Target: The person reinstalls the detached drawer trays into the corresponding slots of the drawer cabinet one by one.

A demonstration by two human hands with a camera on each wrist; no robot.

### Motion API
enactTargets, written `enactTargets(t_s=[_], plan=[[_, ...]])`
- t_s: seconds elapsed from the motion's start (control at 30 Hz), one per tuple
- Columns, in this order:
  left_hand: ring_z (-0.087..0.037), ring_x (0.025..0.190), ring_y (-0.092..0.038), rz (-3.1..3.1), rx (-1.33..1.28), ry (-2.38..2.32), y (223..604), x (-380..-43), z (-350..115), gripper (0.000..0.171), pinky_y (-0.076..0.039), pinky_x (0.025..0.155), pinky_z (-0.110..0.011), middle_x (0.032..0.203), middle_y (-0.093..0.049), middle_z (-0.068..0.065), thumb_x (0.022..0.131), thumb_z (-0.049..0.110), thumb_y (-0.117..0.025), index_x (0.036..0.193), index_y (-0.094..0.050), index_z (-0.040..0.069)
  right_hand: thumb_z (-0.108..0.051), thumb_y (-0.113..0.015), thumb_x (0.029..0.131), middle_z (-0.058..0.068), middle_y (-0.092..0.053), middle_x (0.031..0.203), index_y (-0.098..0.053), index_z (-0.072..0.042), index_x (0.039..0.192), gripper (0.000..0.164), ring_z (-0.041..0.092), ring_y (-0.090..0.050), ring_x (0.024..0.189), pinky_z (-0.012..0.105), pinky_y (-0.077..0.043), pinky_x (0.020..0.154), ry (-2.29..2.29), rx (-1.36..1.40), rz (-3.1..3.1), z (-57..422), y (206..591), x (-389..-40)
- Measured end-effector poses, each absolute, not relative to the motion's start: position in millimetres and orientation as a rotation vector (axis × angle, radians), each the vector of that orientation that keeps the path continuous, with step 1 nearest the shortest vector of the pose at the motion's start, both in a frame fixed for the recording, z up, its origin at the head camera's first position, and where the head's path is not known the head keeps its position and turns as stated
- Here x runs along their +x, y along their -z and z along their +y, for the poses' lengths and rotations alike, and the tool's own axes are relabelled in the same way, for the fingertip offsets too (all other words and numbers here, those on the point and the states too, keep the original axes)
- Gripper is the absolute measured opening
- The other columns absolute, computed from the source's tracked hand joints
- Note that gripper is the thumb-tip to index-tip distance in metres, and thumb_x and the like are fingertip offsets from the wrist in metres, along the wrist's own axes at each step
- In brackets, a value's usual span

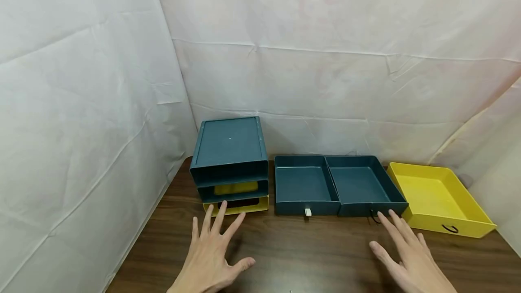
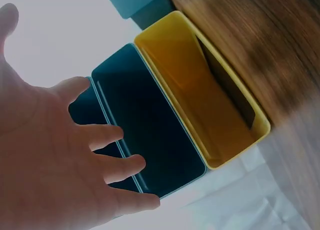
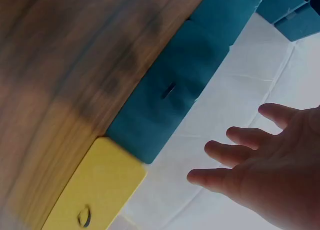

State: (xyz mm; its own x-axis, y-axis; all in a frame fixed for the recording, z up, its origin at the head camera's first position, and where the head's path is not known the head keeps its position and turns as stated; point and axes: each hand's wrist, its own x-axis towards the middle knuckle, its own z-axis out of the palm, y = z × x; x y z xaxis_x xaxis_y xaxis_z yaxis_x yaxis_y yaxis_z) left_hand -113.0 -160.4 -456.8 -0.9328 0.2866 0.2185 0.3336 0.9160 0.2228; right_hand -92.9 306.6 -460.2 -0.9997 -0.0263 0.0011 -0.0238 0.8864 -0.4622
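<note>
My left hand (image 1: 211, 257) is spread with straight fingers in front of a stack of drawer casings (image 1: 229, 141), two dark teal ones above a yellow one (image 1: 260, 205). It holds nothing; the left wrist view shows the bare palm (image 2: 45, 155) beside the casings' hollow fronts. My right hand (image 1: 411, 257) also has its fingers extended and holds nothing. Its fingertips overlap the front of a teal drawer (image 1: 356, 209) with a black loop handle in the head view. Left of that drawer sits another teal drawer (image 1: 305, 182) with a white tab; a yellow drawer (image 1: 431, 189) lies angled to the right.
All of it stands on a dark wood-grain table (image 1: 301, 252). White cloth (image 1: 325, 80) hangs close behind the drawers, and more cloth (image 1: 81, 125) borders the table's left edge. The stack is beside the left teal drawer with a narrow gap between.
</note>
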Motion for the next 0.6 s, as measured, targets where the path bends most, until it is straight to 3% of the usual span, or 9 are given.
enactTargets(t_s=[0.2,0.4,0.6], plan=[[-0.058,0.154,-0.032,-2.808,-0.463,0.457,457,-112,-164,0.097,-0.030,0.109,-0.088,0.177,-0.025,-0.014,0.087,0.079,-0.069,0.167,-0.023,0.050,-0.058,-0.046,0.111,0.024,-0.013,0.178,-0.017,-0.026,0.173,0.076,0.059,-0.020,0.156,0.081,0.007,0.123,0.969,-0.120,2.990,281,447,-99],[-0.059,0.155,-0.028,-2.770,-0.408,0.574,451,-112,-169,0.096,-0.028,0.108,-0.091,0.178,-0.020,-0.014,0.091,0.072,-0.070,0.170,-0.020,0.046,-0.044,-0.048,0.114,0.012,-0.017,0.179,-0.021,-0.037,0.171,0.063,0.058,-0.024,0.156,0.084,-0.013,0.120,1.156,-0.236,3.035,257,435,-109],[-0.060,0.156,-0.024,-2.687,-0.276,0.683,447,-114,-182,0.093,-0.028,0.108,-0.090,0.179,-0.016,-0.014,0.095,0.058,-0.073,0.170,-0.021,0.042,-0.039,-0.040,0.117,0.009,-0.021,0.179,-0.025,-0.037,0.170,0.055,0.052,-0.026,0.159,0.085,-0.028,0.112,1.289,-0.348,3.002,222,432,-126]])
